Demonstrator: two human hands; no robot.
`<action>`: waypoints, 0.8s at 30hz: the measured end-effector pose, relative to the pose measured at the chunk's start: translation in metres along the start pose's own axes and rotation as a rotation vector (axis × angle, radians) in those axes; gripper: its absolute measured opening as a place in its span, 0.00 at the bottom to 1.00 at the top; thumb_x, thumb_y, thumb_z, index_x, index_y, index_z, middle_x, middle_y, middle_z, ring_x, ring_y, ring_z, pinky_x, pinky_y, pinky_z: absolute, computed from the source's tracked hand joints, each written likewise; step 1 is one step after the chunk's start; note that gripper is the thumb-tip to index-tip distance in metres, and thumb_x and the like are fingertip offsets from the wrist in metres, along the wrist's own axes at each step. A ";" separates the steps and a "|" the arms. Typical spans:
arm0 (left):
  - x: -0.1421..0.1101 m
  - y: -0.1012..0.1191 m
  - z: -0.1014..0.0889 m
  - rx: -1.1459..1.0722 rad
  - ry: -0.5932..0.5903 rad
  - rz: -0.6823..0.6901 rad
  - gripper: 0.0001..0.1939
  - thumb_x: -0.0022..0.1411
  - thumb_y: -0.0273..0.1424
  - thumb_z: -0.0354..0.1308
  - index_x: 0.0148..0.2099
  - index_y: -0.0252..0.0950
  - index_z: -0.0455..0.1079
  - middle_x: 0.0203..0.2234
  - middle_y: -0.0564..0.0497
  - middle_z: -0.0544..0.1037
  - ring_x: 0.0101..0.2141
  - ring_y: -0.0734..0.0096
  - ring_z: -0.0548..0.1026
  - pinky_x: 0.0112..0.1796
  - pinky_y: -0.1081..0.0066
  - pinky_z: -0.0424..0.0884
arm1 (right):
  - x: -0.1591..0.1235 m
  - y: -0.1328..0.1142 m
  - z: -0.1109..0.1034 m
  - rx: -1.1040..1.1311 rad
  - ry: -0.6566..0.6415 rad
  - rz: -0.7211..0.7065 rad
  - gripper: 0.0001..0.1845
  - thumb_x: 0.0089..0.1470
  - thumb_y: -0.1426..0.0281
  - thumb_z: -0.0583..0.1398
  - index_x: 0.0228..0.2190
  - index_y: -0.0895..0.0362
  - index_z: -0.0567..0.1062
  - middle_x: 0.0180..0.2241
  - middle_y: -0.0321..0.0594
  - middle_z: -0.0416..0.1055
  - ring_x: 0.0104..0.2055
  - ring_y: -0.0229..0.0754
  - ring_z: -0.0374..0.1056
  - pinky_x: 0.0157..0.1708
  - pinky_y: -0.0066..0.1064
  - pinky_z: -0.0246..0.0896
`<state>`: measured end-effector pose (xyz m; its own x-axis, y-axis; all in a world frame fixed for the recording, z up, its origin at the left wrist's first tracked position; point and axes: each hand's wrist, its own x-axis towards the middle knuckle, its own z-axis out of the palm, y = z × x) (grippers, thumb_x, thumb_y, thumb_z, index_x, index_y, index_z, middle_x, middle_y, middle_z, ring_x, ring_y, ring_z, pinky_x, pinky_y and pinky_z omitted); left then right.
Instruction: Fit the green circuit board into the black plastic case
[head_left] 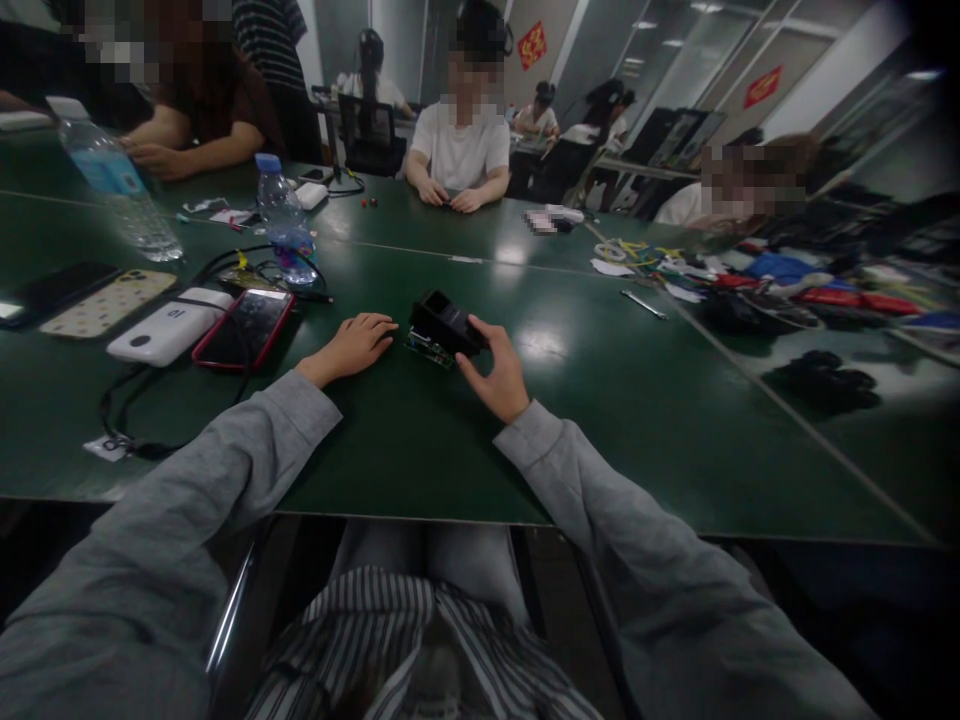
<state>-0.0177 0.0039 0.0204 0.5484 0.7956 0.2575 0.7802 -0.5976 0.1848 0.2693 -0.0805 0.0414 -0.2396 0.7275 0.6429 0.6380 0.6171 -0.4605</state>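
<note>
One black casing (448, 318) is in the right hand (501, 372), fingers and thumb pinched onto its right end, out over the middle of the dark green counter (420, 450). It's tilted a bit, with a bare circuit board (429, 350) showing right under it, and I can't tell if the two are attached. Meanwhile the left hand (350, 347) is palm down just beside them, fingers loosely stretched out and not gripping anything. Off to the left there's a phone in a red case (246, 332), a white power bank (166, 335) next to it, and a blue-capped bottle (281, 220) behind. Over on the right a wrench (643, 305) lies near a messy pile of stuff (784, 268), and someone in a white tee (461, 145) sits across the way
</note>
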 end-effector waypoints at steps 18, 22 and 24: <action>0.003 -0.003 0.003 0.025 -0.016 0.011 0.24 0.74 0.39 0.42 0.64 0.35 0.64 0.62 0.42 0.67 0.61 0.55 0.63 0.57 0.53 0.62 | 0.003 0.027 0.003 0.085 -0.040 0.054 0.26 0.59 0.64 0.60 0.58 0.49 0.67 0.53 0.46 0.70 0.55 0.52 0.68 0.55 0.52 0.66; 0.002 -0.001 0.003 0.026 -0.010 -0.001 0.24 0.74 0.39 0.42 0.65 0.36 0.64 0.62 0.42 0.67 0.61 0.54 0.63 0.57 0.52 0.62 | 0.002 0.033 0.005 0.105 -0.197 0.071 0.27 0.58 0.63 0.61 0.58 0.52 0.66 0.53 0.47 0.71 0.53 0.51 0.70 0.54 0.50 0.67; 0.002 0.000 0.003 0.028 -0.006 0.001 0.24 0.74 0.39 0.42 0.65 0.36 0.64 0.62 0.42 0.67 0.61 0.54 0.63 0.58 0.53 0.62 | 0.002 0.033 0.005 0.078 -0.220 0.055 0.27 0.59 0.63 0.61 0.58 0.53 0.66 0.53 0.48 0.71 0.54 0.51 0.70 0.55 0.50 0.66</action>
<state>-0.0161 0.0059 0.0181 0.5512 0.7954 0.2520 0.7877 -0.5957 0.1574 0.2859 -0.0573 0.0240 -0.3655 0.8031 0.4706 0.5977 0.5901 -0.5428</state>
